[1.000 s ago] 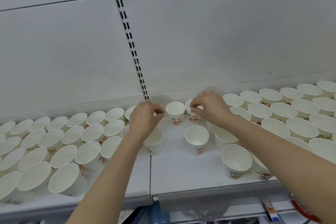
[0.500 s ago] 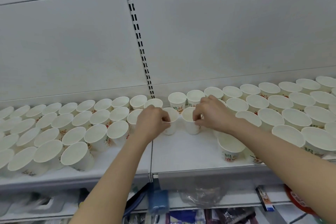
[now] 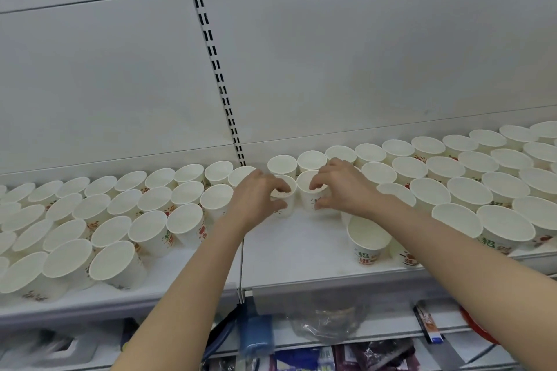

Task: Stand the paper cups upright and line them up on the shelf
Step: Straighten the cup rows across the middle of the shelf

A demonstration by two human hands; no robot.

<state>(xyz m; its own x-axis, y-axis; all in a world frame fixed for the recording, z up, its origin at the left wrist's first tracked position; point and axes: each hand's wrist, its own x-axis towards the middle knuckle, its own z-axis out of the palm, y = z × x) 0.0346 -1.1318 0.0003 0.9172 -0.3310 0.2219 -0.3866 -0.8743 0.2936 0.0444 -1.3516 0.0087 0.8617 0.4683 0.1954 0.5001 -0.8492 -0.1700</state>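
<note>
At the centre of the frame, one upright paper cup [image 3: 282, 196] is gripped by the left hand [image 3: 258, 196], fingers curled over its rim. A neighbouring cup [image 3: 310, 192], touching it, is pinched by the right hand [image 3: 343, 188]. Both stand on the white shelf [image 3: 295, 253], between rows of upright cups [image 3: 458, 178] at left and right.

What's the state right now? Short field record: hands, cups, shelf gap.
left hand: grips left cup, upright, second row
right hand: grips right cup, upright, beside the left cup
back row: upright cups along the wall
shelf: bare patch in front of the held cups
front cup: upright, near the right forearm
fallen cups: none seen
</note>
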